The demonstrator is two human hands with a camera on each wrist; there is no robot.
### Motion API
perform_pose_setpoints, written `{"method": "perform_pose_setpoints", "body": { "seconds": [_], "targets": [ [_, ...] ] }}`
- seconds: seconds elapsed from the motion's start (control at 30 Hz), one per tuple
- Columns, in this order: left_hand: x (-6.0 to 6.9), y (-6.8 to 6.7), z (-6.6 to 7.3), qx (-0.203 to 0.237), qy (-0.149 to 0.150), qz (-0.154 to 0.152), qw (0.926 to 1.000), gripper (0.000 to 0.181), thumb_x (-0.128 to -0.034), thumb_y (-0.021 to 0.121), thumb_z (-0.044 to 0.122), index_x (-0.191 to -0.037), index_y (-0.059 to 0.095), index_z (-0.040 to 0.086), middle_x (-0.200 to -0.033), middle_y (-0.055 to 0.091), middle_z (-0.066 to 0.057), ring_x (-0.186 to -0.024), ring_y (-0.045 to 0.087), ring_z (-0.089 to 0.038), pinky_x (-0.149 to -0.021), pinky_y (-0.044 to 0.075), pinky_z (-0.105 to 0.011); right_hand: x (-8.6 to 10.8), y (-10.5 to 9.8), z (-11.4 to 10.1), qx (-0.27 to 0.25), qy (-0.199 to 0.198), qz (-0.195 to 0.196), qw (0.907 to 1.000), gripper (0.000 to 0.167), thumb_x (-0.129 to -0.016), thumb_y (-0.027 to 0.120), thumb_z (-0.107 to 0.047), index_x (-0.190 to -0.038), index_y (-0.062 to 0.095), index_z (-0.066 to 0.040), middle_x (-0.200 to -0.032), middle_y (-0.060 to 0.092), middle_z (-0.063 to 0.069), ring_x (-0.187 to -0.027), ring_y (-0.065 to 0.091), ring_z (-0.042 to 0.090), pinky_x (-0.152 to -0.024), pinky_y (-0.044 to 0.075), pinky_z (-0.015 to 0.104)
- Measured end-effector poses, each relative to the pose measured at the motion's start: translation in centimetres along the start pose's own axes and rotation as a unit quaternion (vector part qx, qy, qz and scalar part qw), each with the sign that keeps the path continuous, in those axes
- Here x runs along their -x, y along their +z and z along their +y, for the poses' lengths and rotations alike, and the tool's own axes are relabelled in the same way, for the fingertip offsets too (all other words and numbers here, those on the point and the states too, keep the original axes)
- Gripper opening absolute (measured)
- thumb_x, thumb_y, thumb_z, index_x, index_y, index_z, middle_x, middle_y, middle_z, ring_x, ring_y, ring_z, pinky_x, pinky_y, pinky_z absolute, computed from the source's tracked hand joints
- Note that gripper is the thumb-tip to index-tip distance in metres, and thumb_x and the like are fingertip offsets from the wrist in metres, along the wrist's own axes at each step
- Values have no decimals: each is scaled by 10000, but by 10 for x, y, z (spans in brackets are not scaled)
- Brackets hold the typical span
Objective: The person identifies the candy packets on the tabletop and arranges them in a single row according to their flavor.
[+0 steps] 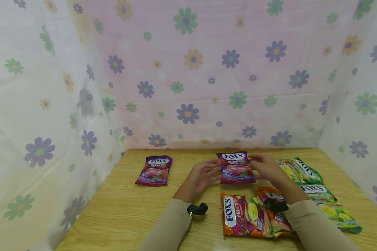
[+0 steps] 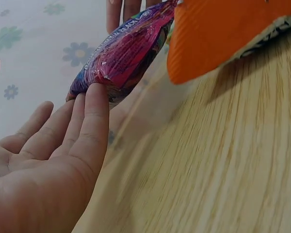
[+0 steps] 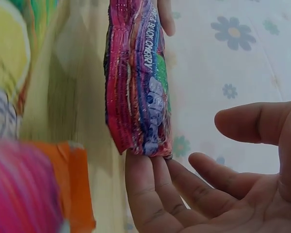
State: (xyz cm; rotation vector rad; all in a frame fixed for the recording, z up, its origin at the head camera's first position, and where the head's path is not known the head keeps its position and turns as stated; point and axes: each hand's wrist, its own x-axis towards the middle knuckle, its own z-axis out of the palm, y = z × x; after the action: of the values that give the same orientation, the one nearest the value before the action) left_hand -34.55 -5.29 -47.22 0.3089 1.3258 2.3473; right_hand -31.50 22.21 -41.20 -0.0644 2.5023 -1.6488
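Purple Berries bag [image 1: 236,168], 1 of 2, touches left fingers [image 2: 93,119] and right fingers [image 3: 141,180].

From the person's head, one view looks forward and down across the table [image 1: 113,216] toward the flowered cloth [image 1: 207,78]. Tilted and close, the wrist views face along the left hand [image 2: 48,179] and right hand [image 3: 254,206], sharing the purple bag [image 1: 235,169].
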Motion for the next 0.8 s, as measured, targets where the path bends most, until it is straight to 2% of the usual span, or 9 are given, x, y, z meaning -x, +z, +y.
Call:
{"method": "perform_pose_setpoints", "body": {
  "seconds": [0.27, 0.43, 0.57, 0.8],
  "targets": [
    [10, -13, 10, -223, 20, -103, 9997, 498, -1067, 487, 215, -1525, 459, 22, -1578, 476, -130, -1481, 424, -350, -1205, 379, -526, -2, 15, -2, -287, -175, -25, 9994, 566, -1038, 564, -207, -1536, 408, 12, -1554, 440, 279, -1370, 514, 478, -939, 595, 493],
    [16, -20, 17, -600, 136, -130, 9980, 502, -1073, 466, 221, -1524, 453, 2, -1588, 460, -168, -1465, 444, -366, -1183, 416, -506, 0, 23, -6, -423, -268, -78, 9987, 555, -1038, 564, -200, -1530, 419, 13, -1540, 460, 265, -1352, 534, 463, -917, 607, 484],
    [22, -20, 26, -828, 143, -120, 9964, 517, -1079, 434, 204, -1543, 413, -21, -1599, 448, -170, -1452, 459, -367, -1170, 435, -486, 2, 25, -10, -485, -426, -145, 9978, 554, -1039, 567, -204, -1532, 419, 4, -1544, 459, 249, -1348, 536, 452, -913, 610, 483],
    [28, -26, 46, -1174, 292, -200, 9925, 520, -1085, 377, 166, -1550, 369, -64, -1620, 400, -202, -1484, 401, -395, -1215, 353, -553, -1, 32, -24, -433, -555, -108, 9975, 544, -1038, 584, -233, -1525, 445, -35, -1533, 480, 216, -1330, 557, 434, -893, 619, 469]
  ]
}}
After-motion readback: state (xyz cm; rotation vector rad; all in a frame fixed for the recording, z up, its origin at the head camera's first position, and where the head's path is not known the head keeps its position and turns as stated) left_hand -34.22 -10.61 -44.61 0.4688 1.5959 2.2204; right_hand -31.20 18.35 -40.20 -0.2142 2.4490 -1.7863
